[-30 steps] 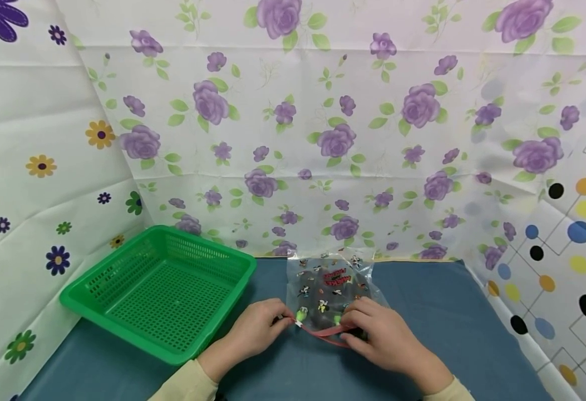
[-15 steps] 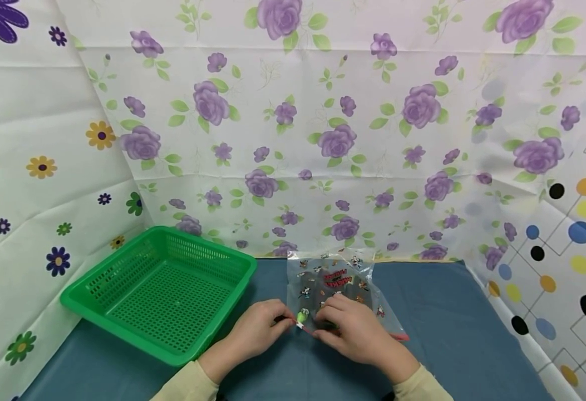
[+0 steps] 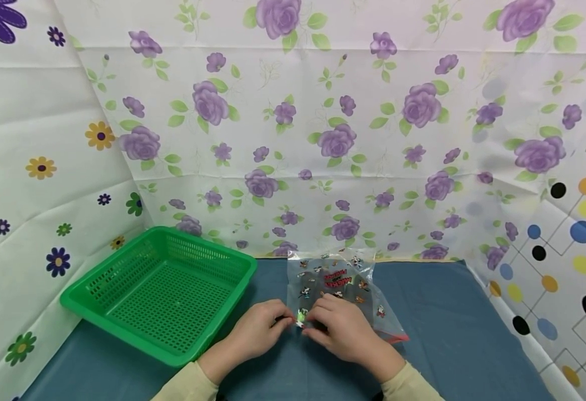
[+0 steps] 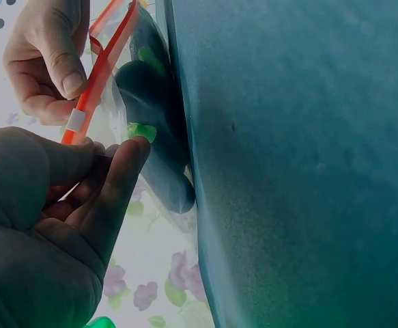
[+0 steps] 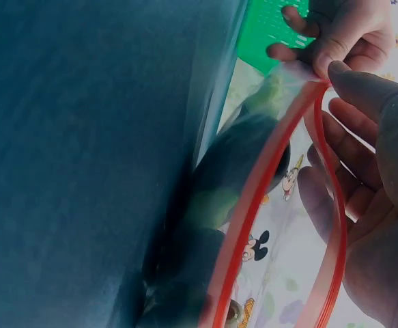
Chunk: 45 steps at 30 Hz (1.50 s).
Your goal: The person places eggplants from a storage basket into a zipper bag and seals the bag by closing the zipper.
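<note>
A clear zip bag (image 3: 333, 281) printed with small cartoon figures lies in front of me, its red zip edge towards me. Inside it are dark, long eggplants (image 4: 151, 96) with green stem ends. My left hand (image 3: 257, 328) pinches the left end of the zip edge. Close beside it, my right hand (image 3: 345, 328) holds the zip edge with thumb and curled fingers, next to the white slider (image 4: 76, 120). In the right wrist view the red zip strips (image 5: 253, 198) stand apart, so the bag's mouth gapes.
A green perforated plastic basket (image 3: 172, 303) stands to the left of the hands on the blue tablecloth (image 3: 438, 306). Behind the table hangs a curtain (image 3: 303, 139) with purple roses, and patterned sheets close off both sides.
My right hand has moved left along the zip edge to the slider beside my left hand, uncovering the bag's right corner. The left hand has stayed in place.
</note>
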### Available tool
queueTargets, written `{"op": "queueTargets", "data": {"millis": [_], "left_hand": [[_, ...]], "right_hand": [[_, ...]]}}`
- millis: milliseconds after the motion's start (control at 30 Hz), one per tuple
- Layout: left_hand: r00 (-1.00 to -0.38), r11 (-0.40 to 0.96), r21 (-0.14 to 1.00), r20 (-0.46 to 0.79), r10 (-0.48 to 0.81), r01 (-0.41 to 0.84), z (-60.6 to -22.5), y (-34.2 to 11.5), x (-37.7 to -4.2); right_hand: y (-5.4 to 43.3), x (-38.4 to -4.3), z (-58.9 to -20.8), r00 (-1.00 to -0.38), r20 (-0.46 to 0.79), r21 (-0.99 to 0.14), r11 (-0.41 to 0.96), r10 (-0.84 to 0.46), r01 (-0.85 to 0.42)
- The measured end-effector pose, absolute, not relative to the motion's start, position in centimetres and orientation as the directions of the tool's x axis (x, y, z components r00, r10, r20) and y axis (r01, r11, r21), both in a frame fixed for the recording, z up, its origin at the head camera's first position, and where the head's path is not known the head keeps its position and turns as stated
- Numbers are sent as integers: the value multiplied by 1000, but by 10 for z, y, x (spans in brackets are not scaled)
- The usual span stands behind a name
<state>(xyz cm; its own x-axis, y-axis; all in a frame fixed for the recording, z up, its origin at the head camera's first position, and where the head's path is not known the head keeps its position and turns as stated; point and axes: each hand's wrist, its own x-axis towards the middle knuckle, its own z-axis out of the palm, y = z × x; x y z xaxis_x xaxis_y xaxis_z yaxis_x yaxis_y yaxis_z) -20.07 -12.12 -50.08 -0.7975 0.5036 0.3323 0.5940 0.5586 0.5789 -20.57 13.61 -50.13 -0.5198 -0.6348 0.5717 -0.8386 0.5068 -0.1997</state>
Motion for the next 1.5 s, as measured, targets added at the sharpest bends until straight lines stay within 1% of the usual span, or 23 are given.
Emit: {"op": "queueTargets", "data": {"millis": [200,500,767,1000,1333,1500], "left_hand": [[-797,559,579,328,508,594,-502,-122,-200],[-794,523,614,326,513,591,-503,-122,-199],[-791,507,626,329,517,592,-504,-122,-198],[-771,484,618,365,522,620,-505,-122,-199],[-753,466,609,391,529,643,-505,-123,-201],[-751,464,607,391,532,645,-504,-123,-200]], "right_hand": [[132,-205,-502,-527,575,-205,513,-626,-834],[129,-202,-504,-495,595,-176,499,-632,-849],[127,-201,-505,-504,608,-168,521,-613,-837],[125,-202,-504,-490,631,-131,540,-601,-831],[125,-203,-502,-490,628,-109,555,-604,-825],[126,-201,-502,-499,621,-106,566,-605,-817]]}}
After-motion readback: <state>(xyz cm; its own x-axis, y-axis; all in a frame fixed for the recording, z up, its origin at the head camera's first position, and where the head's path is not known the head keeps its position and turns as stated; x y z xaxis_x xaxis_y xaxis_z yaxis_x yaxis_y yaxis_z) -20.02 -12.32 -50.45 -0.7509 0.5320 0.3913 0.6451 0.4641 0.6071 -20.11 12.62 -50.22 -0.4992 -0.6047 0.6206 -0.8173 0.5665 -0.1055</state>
